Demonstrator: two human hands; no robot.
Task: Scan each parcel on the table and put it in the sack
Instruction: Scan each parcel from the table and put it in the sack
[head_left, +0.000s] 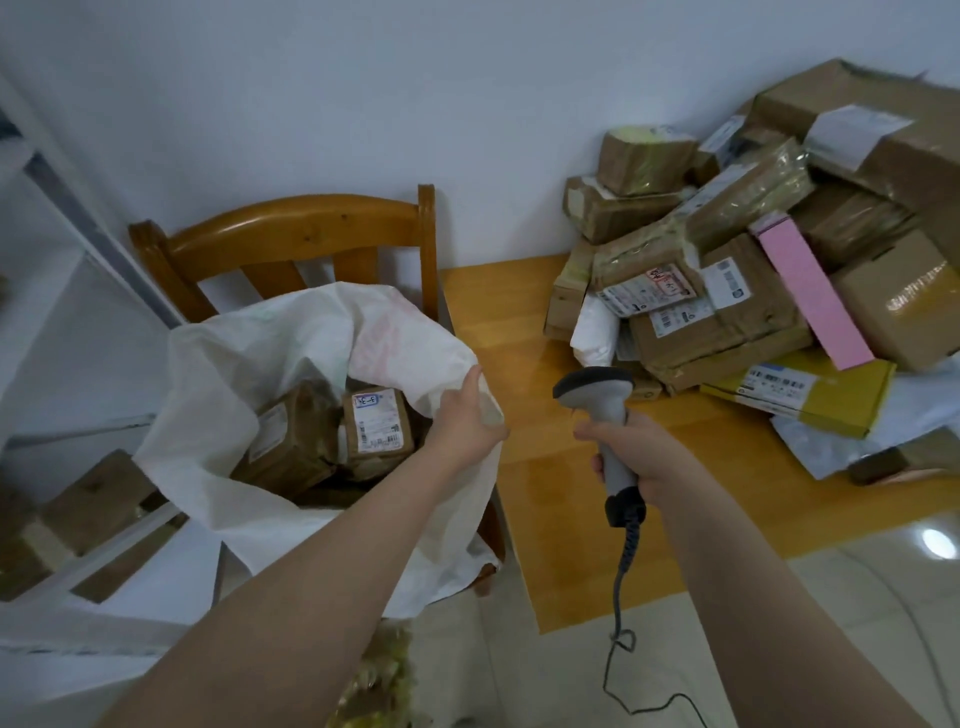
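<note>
The left grip (462, 415) pinches the rim of the sack (234, 364), the right grip (639, 452) wraps the scanner (597, 387), and folds half hide the parcels (376, 423) inside.

1. A single wide-angle view is given, taken from head height and aimed forward and down
2. The tabletop (519, 338) at right and the sack (234, 364) at left are framed near, below the lens, with the wall (363, 78) across the top
</note>
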